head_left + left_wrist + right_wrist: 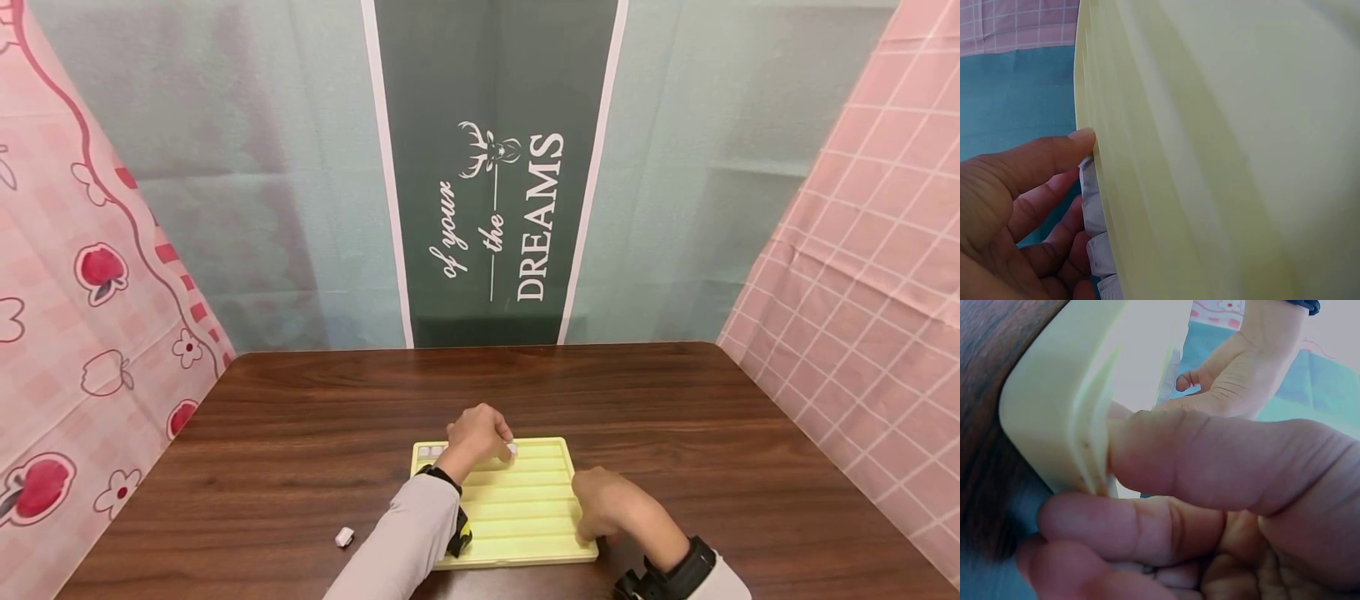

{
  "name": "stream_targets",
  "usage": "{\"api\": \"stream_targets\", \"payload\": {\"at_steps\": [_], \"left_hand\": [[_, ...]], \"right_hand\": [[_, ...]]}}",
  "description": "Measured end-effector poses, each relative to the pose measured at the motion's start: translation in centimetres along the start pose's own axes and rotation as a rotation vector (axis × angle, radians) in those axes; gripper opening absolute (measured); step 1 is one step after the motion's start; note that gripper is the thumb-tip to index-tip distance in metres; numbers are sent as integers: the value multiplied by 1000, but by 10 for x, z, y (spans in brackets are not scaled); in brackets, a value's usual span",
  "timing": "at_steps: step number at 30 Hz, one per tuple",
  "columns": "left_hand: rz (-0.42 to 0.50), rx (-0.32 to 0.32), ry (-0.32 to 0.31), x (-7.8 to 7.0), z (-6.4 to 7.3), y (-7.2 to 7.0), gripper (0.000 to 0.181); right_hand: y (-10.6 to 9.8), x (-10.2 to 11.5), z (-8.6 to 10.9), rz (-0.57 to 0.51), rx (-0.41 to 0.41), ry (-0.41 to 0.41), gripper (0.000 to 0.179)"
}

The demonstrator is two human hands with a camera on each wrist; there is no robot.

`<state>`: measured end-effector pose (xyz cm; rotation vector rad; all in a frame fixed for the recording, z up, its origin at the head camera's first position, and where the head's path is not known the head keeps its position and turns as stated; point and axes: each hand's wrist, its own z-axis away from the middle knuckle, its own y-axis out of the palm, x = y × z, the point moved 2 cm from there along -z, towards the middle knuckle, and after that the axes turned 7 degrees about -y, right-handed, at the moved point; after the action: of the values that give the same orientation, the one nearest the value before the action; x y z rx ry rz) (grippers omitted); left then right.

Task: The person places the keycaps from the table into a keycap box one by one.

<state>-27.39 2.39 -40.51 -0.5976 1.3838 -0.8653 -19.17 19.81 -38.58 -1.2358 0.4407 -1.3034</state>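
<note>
A pale yellow grooved tray [525,508] lies on the dark wooden table [300,433] in front of me. My left hand [498,446] reaches over its far groove, where a row of small white tiles [431,451] sits. In the left wrist view my left hand [1082,181] has its thumb [1082,137] against the tray [1210,156] and its curled fingers behind the white tiles [1092,209], pinching them. My right hand [588,525] grips the tray's near right corner. Up close, my right hand [1107,487] has its thumb [1210,456] on top of the tray [1047,406] and a finger underneath.
One loose white tile [344,537] lies on the table to the left of the tray. Printed curtains hang on the left [75,292], the right [862,292] and behind the table. Bare wood surrounds the tray on all sides.
</note>
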Motion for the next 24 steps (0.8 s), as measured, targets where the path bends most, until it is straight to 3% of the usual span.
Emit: {"api": "stream_targets", "payload": {"at_steps": [6, 13, 16, 20, 24], "left_hand": [[-37, 32, 47, -1, 0, -3, 21], [-173, 178, 208, -7, 6, -14, 28], [-257, 198, 250, -11, 9, -20, 33], [-341, 195, 258, -16, 14, -27, 38], [-370, 193, 260, -21, 20, -32, 40]], "right_hand": [[0, -1, 0, -1, 13, 10, 20], [0, -1, -1, 3, 17, 23, 19], [0, -2, -1, 2, 17, 25, 19], [1, -2, -1, 9, 6, 24, 19], [1, -2, -1, 6, 5, 19, 19]]}}
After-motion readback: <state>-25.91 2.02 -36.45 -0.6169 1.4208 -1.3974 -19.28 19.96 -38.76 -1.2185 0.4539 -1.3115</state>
